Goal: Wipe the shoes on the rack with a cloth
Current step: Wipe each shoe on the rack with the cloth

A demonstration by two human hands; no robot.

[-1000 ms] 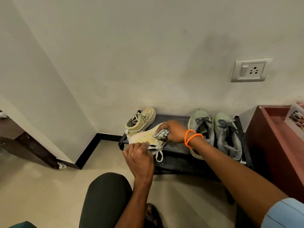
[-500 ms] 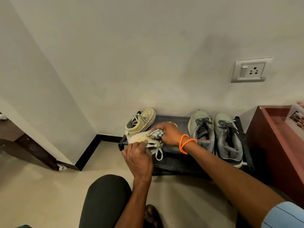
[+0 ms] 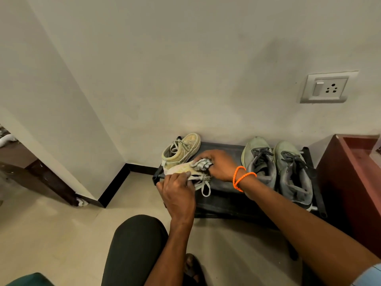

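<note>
Wall socket above a maroon cabinet.

A plain off-white wall carries a switch-and-socket plate up to the right. Below the plate stands a reddish-brown wooden cabinet. Far left of the plate, black skirting edges a beige tiled floor.
</note>
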